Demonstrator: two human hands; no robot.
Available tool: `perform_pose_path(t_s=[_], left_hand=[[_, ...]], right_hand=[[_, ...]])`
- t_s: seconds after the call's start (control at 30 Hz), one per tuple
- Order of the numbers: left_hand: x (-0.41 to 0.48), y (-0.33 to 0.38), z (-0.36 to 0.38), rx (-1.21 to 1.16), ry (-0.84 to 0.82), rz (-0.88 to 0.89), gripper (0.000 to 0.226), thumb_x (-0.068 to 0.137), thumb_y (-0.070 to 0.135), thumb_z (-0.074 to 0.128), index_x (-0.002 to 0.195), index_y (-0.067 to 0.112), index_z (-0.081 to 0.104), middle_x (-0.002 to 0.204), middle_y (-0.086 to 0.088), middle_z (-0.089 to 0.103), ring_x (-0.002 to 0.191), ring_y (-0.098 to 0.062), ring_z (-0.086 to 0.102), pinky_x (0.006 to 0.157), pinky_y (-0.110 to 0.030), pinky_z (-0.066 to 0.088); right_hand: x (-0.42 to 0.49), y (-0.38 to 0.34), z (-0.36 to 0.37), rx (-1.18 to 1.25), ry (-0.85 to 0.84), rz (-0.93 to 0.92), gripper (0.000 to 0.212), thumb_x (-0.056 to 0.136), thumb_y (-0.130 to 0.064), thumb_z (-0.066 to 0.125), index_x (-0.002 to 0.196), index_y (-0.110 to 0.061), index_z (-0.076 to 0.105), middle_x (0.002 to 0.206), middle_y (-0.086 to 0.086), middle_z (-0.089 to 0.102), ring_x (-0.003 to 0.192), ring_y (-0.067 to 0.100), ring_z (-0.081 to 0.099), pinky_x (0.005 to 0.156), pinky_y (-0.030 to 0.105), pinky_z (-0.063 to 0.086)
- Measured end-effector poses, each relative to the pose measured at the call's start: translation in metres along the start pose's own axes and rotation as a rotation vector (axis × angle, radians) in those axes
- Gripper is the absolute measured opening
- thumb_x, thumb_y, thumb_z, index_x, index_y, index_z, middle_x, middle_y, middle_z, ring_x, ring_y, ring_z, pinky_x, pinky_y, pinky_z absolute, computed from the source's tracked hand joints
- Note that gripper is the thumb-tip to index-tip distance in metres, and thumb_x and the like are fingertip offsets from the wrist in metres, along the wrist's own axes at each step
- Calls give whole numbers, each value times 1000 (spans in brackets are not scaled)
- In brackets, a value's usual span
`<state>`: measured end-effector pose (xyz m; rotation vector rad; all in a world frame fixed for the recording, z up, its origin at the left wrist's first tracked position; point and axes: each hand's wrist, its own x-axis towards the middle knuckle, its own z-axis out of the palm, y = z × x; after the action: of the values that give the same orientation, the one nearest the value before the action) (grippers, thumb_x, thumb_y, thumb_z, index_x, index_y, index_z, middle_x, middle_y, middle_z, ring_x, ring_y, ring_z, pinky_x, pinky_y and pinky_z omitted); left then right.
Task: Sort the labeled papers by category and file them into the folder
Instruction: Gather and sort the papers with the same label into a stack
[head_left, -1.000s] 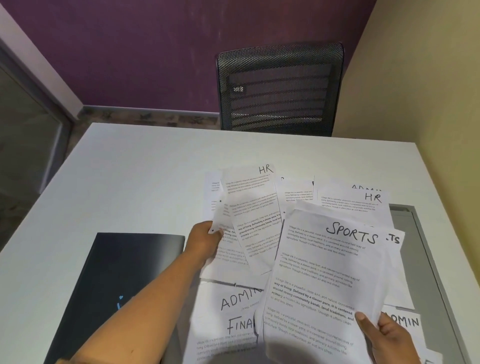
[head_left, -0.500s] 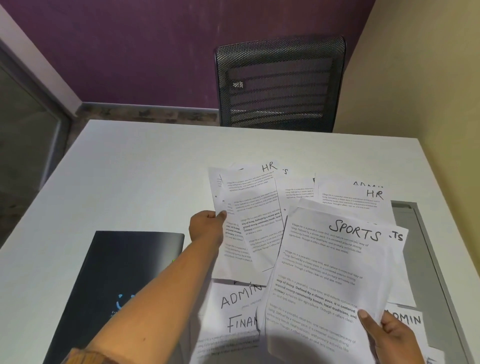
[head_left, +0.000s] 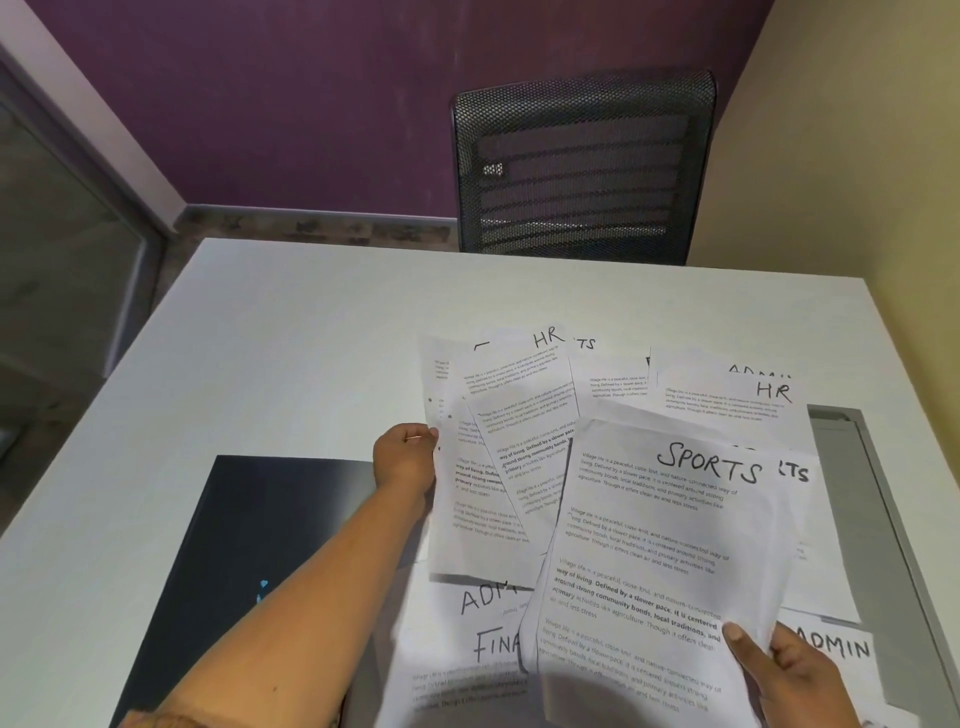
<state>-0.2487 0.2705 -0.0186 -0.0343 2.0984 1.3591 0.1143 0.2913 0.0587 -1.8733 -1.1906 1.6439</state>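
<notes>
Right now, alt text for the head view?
The right hand holds a sheet marked SPORTS; the left hand pinches a few sheets, one marked HR, over labeled papers scattered on a white table. A dark folder lies left.

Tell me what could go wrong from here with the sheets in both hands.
1. The left hand pinches a fan of sheets by one edge; only the HR sheet shows its label, so other categories may ride along.
2. The right hand holds the SPORTS sheet by its near corner; it bows and could slip or crease.
3. Both hands are full and the left forearm crosses the dark folder, so opening it may scatter sheets.
</notes>
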Motion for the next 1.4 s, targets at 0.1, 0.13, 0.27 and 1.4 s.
perform_pose_path(t_s=[0.1, 0.13, 0.27, 1.4], left_hand=[[-4, 0, 1, 185, -10, 97, 14, 86, 9, 68, 97, 13, 60, 86, -2, 65, 73, -17, 60, 67, -23, 48], [-6, 0, 1, 249, -21, 136, 23, 83, 9, 70, 101, 15, 57, 85, 2, 63, 71, -13, 59, 63, -21, 46], [-11, -5, 7, 226, -169, 103, 61, 67, 7, 87, 114, 16, 48, 88, -6, 63, 80, -20, 64, 80, -34, 56], [-11, 17, 72, 344, -278, -83, 18, 70, 4, 78, 87, 5, 72, 74, -8, 71, 59, -22, 66, 57, -30, 57]], right_hand=[[7, 6, 1, 2, 22, -7, 22, 88, 9, 62, 109, 17, 65, 35, -1, 57, 26, 0, 44, 32, 7, 31], [9, 7, 0, 11, 21, -11, 20, 89, 8, 62, 107, 15, 66, 33, -2, 54, 25, 0, 43, 31, 6, 30], [19, 22, -2, 33, 31, -55, 9, 88, 8, 63, 95, 8, 68, 42, 3, 62, 35, 9, 52, 36, 7, 41], [20, 14, 0, 160, 68, -7, 22, 88, 16, 57, 110, 16, 63, 40, -1, 62, 34, 1, 56, 37, 7, 40]])
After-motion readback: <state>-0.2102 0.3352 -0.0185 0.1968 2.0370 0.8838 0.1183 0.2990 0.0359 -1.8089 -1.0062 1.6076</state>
